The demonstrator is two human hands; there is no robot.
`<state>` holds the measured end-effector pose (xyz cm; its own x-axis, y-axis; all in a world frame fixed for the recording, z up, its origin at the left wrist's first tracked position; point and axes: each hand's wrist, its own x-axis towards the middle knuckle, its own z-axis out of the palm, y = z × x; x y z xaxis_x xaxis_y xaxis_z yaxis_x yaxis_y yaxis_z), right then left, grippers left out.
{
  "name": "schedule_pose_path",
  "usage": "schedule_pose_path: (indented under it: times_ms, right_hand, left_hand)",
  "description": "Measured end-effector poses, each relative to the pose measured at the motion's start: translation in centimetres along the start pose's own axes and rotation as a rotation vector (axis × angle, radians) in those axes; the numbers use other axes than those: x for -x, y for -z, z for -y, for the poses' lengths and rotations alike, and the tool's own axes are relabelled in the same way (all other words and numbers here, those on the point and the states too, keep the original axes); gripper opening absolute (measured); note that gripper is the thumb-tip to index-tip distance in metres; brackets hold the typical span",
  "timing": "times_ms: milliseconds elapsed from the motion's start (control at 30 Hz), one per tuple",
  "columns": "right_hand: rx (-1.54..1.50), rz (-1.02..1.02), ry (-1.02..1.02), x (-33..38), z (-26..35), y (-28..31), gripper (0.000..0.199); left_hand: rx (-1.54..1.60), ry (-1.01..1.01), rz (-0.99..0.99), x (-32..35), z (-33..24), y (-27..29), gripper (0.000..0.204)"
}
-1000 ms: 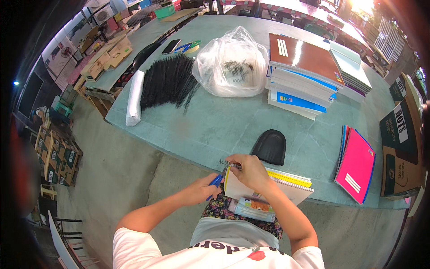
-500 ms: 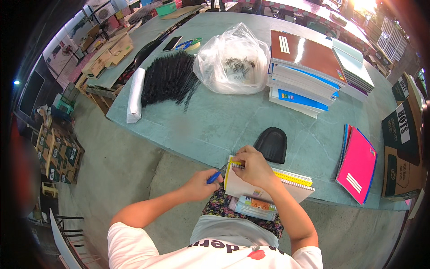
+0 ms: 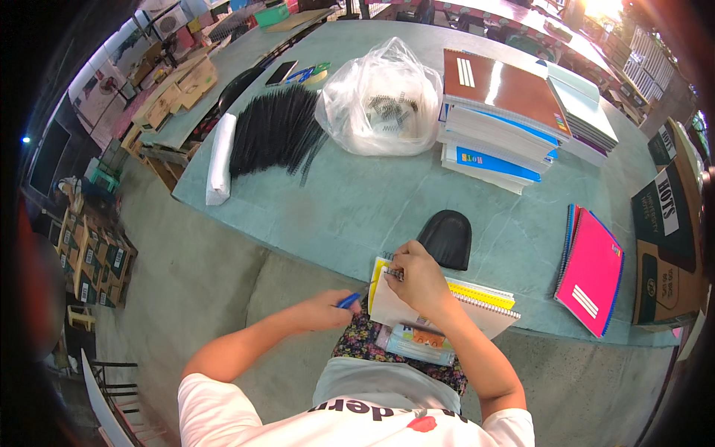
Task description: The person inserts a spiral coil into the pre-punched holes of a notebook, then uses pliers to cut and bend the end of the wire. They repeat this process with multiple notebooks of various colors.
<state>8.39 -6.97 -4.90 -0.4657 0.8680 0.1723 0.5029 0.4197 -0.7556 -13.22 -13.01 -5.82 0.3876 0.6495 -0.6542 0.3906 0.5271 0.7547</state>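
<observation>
Around the blue handle of a pliers-like tool (image 3: 348, 301), my left hand (image 3: 324, 310) is closed, just left of a spiral notebook (image 3: 398, 304). The tool's thin metal tip points at the notebook's left end. My right hand (image 3: 421, 279) pinches at the wire coil near that same end, its fingertips partly hiding the coil. White pages and a yellow sheet (image 3: 477, 293) show along the bound edge. The notebook lies at the table's near edge, partly over my lap. Just beyond my right hand rests a black rounded case (image 3: 448, 238).
Black plastic coils (image 3: 272, 130) lie beside a white roll (image 3: 220, 160). A clear bag (image 3: 372, 119) contains coils. Stacked notebooks (image 3: 503, 89), pink-covered notebooks (image 3: 592, 276) and a carton (image 3: 665, 253) stand right. Phone (image 3: 281, 72) and scissors (image 3: 303, 75) lie farther back. A packet (image 3: 421, 346) is on my lap.
My left hand has drawn slightly down and left with the tool. My right hand keeps its pinch at the coil. The whole view has shifted a little.
</observation>
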Motion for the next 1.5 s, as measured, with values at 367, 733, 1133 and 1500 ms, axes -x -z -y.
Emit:
schedule_pose_path:
  times_ms: [367,733,1133,1500]
  right_hand:
    - [0.049,0.017,0.119,4.1,3.1,0.5,0.019]
    - [0.067,-0.219,-0.373,12.9,-2.3,13.9,0.022]
    - [0.957,-0.988,-0.006,17.5,0.0,31.9,0.016]
    - [0.210,-1.007,-0.821,28.5,-22.3,27.0,0.036]
  left_hand:
    - [-0.292,-0.582,-0.600,-6.6,-9.7,6.4,0.017]
    - [-0.652,-0.628,-0.912,-11.0,-9.9,9.8,0.033]
    - [-0.885,-0.578,-1.157,-13.2,-3.7,18.3,0.034]
    - [-0.952,-0.412,-1.226,-14.1,-0.9,22.4,0.031]
